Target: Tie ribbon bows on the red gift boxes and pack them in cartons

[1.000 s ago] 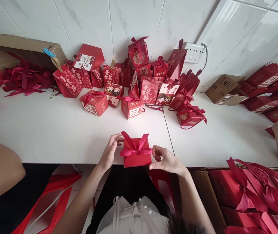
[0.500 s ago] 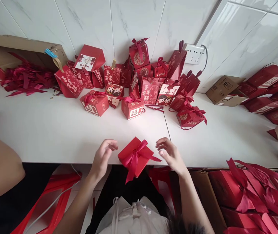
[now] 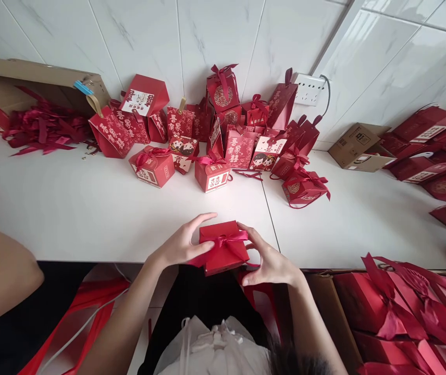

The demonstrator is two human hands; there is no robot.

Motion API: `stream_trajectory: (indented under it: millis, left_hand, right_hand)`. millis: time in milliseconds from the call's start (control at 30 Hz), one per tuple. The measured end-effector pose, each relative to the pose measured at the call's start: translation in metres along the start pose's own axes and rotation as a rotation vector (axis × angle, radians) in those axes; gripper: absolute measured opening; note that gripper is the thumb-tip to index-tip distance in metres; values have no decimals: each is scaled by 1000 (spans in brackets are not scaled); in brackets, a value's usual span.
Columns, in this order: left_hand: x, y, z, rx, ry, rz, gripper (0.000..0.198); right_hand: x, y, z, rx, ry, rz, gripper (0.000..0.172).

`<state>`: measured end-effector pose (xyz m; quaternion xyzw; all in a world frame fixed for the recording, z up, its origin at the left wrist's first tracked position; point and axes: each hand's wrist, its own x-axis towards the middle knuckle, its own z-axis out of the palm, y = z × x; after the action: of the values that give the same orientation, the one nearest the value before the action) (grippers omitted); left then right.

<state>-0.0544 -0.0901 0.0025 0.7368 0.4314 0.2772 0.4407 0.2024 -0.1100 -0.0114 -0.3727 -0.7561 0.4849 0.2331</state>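
A red gift box [image 3: 223, 261] with a crimson ribbon bow [image 3: 225, 239] on top sits at the table's near edge, between my hands. My left hand [image 3: 182, 244] is around its left end, thumb lying on the ribbon and box top, index finger stretched out past the back corner. Around the right end is my right hand [image 3: 268, 260], fingertips touching the back right edge and side, thumb lower at the front. Some fingers of both hands are hidden by the box. A ribbon tail shows beneath each hand.
Finished red boxes and bags [image 3: 211, 174] stand along the tiled wall. A heap of ribbons [image 3: 49, 125] lies before a cardboard carton [image 3: 51, 70] at left. An open carton [image 3: 336, 323] of bowed boxes is at lower right. Another person's arm [image 3: 0, 265] is at left.
The box has been turned so its long side faces me. Both hands, apart from it before, have closed in on its ends. The neighbour's hand at left has left the view.
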Motion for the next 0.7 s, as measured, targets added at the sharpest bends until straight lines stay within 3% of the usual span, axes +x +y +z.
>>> stream_trajectory:
  millis: [133,200,267,433,600,700]
  left_hand:
    - [-2,6,-2,84,230,-52,51]
    - [-13,9,3,66,365,-144,38]
    - [-25,11,9,51,412,-254,31]
    - [-40,15,17,-23,197,-352,37]
    - [-44,29,13,-152,145,-367,38]
    - [-51,40,21,-173,99,-379,37]
  right_hand:
    - [-6,-3,2,52,88,-31,106]
    - [-8,-2,1,161,158,-84,94]
    - [-8,-2,1,187,204,-114,89]
    - [4,1,2,-48,114,-77,104]
    - [12,4,11,-57,138,-74,103]
    - [12,5,16,-53,157,-75,104]
